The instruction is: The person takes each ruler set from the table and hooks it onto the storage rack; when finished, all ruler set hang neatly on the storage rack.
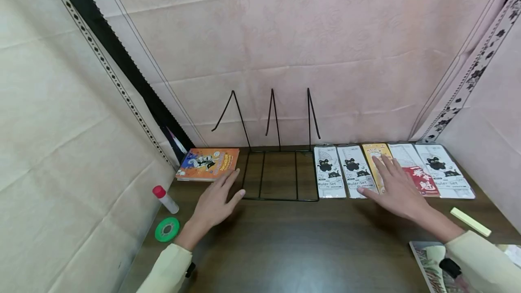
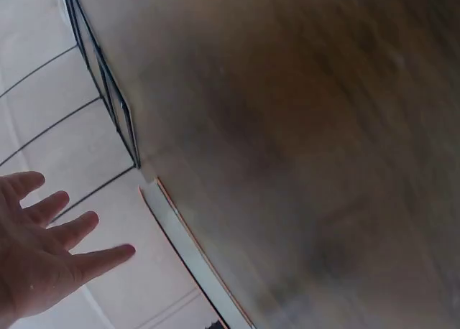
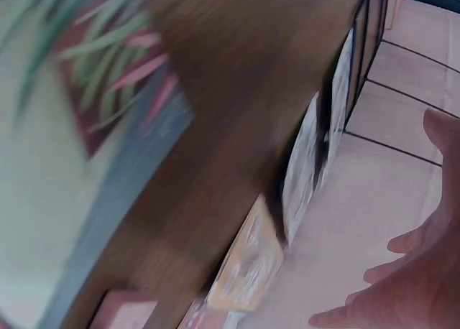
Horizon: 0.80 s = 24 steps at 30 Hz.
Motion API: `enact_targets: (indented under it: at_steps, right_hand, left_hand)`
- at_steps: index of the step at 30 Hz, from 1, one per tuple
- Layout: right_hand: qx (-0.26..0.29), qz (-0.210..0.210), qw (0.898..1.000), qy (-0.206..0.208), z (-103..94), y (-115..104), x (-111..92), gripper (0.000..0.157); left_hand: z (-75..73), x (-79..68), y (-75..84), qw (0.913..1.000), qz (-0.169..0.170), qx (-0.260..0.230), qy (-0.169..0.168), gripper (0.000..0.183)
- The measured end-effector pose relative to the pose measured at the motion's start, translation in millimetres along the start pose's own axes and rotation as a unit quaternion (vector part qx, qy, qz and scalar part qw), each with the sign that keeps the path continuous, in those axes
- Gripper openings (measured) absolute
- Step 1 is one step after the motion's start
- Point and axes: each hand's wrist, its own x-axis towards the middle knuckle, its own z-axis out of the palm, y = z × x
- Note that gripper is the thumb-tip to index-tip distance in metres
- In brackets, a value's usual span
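Observation:
In the head view my left hand (image 1: pixel 215 201) is spread, fingertips by the lower right corner of an orange picture book (image 1: pixel 211 164) and the left side of a black wire rack (image 1: pixel 281 200). The left wrist view shows that hand (image 2: pixel 50 253) holding nothing, with the book's page edge (image 2: pixel 190 250) beside it. My right hand (image 1: pixel 396 189), fingers spread, overlaps a yellow packet (image 1: pixel 372 153) in a row of ruler-set packets (image 1: pixel 331 175). A red-labelled packet (image 1: pixel 423 181) lies right of it. The right wrist view shows that hand (image 3: pixel 410 271) also holding nothing.
A red-capped glue stick (image 1: pixel 166 199) and a green tape roll (image 1: pixel 167 229) lie at the table's left. A pale yellow strip (image 1: pixel 470 221) and a picture-covered book (image 1: pixel 423 257), partly under the right sleeve, lie at the right. Pale cloth (image 1: pixel 285 35) hangs behind the rack.

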Motion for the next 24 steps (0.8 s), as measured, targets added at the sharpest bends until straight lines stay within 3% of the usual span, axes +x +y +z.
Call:
enact_targets:
  at_steps: [4,10,24]
  right_hand:
    - [0.044,-0.018,0.999,0.0,0.7,-9,9,0.101]
    - [0.09,-0.029,0.995,-0.018,4.2,-19,17,0.096]
    - [0.098,-0.03,0.994,-0.049,11.4,-35,37,0.096]
  left_hand:
    - [6.4,1.9,3.3,0.9996,0.0,-0.023,-0.014,0.069]
    - [14.5,4.0,5.1,0.9986,-0.004,-0.006,-0.052,0.07]
    - [20.4,-0.7,-3.5,0.992,0.035,0.024,-0.119,0.067]
